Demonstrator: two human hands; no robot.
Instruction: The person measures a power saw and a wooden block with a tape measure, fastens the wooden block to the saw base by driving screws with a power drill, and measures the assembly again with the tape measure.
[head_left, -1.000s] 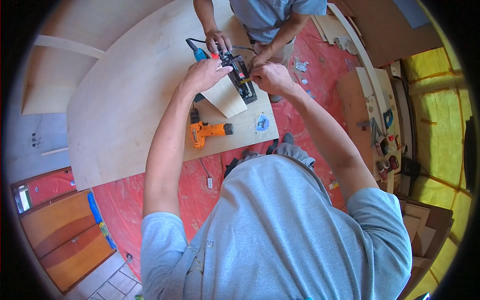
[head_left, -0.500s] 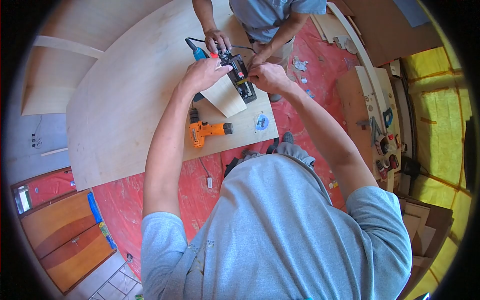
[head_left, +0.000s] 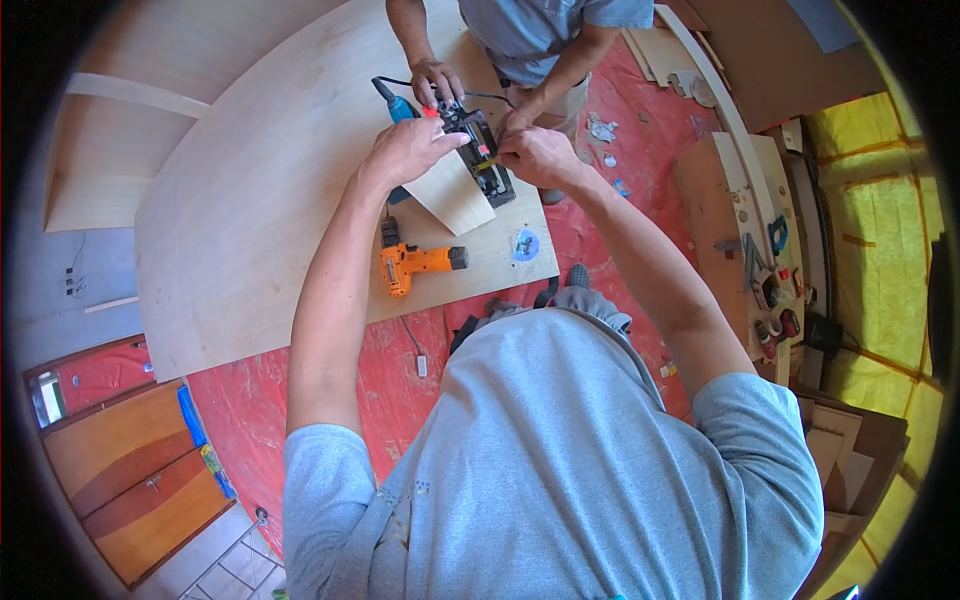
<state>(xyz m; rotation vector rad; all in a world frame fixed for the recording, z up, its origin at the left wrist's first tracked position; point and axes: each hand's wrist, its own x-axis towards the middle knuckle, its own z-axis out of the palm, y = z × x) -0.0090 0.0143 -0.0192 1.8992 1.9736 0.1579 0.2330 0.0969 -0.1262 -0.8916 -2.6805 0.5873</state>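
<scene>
Left hand: the person's left hand (head_left: 413, 152) lies at the near left side of the black-framed power tool, thumb stretched out toward the frame; the other fingers are largely hidden, so I cannot tell how firmly it grips.
Right hand: the person's right hand (head_left: 543, 157) is at the tool's right edge, fingers curled in narrow; cannot tell whether they pinch the yellowish strip.
Yellowish strip: a thin yellowish strip (head_left: 486, 163), lying across the tool's frame, its right end by the right fingertips.
Tool: black-framed power tool (head_left: 493, 186), between the two hands, frame tilted across the view; blue body (head_left: 401, 108) at its upper left, dark cord (head_left: 395, 81) running off behind.
Co-worker: one co-worker hand (head_left: 437, 80) on the tool's far end, the other co-worker hand (head_left: 519, 120) close by its right side, grip unclear.
Board: pale wooden board (head_left: 456, 198), under and just left of the tool, narrowing toward the wearer.
Drill: orange drill (head_left: 400, 268), on its side, nearer the wearer than the tool and left of it.
Sticker: round blue-and-white sticker (head_left: 526, 245), just below the tool.
Tabletop: broad pale sheet (head_left: 250, 220), beneath the tool and spreading left.
Floor: red sheeting (head_left: 640, 210), right of the tool and below.
Side bench: wooden bench (head_left: 712, 190), well right of the tool, hand tools on it.
</scene>
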